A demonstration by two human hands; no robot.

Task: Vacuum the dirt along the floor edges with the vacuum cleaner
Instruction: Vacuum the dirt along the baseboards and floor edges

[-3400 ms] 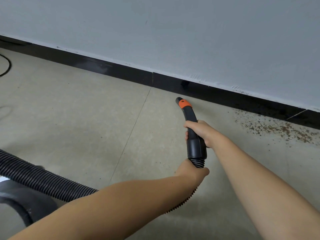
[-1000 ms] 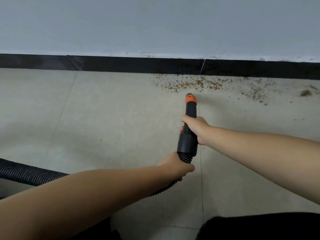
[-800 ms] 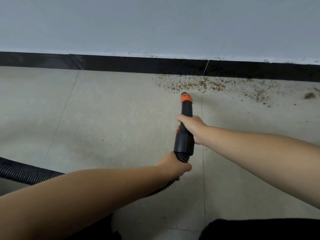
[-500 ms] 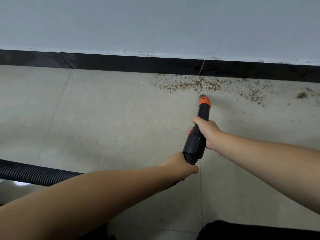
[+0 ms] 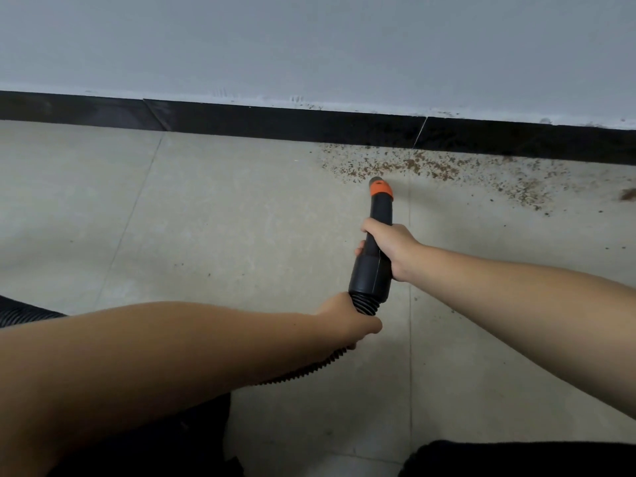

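The orange tip (image 5: 381,189) of the nozzle (image 5: 373,249) has moved up closer to the wall than it was a moment ago, and now it sits right at the near edge of the dirt (image 5: 440,173), just touching the first brown bits.

There are two hands and one nozzle. The right hand (image 5: 392,247) is wrapped tight around the middle of the nozzle, fingers (image 5: 359,251) curled round the far side. The left hand (image 5: 347,320) is closed around the bumpy hose (image 5: 364,304) just behind the nozzle's fat end. One hose comes out under the left arm and shows again as a dark piece at the left edge (image 5: 20,313).

The dirt lies in one long patch along the bottom of the wall, next to the baseboard (image 5: 275,123). It is thick near the tip and gets thinner toward the right. One bigger brown clump (image 5: 628,193) sits by itself at the right edge. A few loose crumbs lie out on the floor (image 5: 206,218).

The left arm hides most of the hose. Something black shows at the bottom of the view, left and right; I cannot tell what it is.

The nozzle is smooth black plastic, round, thin at the front and wide at the back, with an orange ring. The hose has little ridges all along it. The floor is big pale tiles with thin lines between them. The baseboard is shiny and black. The wall (image 5: 309,46) is plain grey, with small scuffs just above the baseboard
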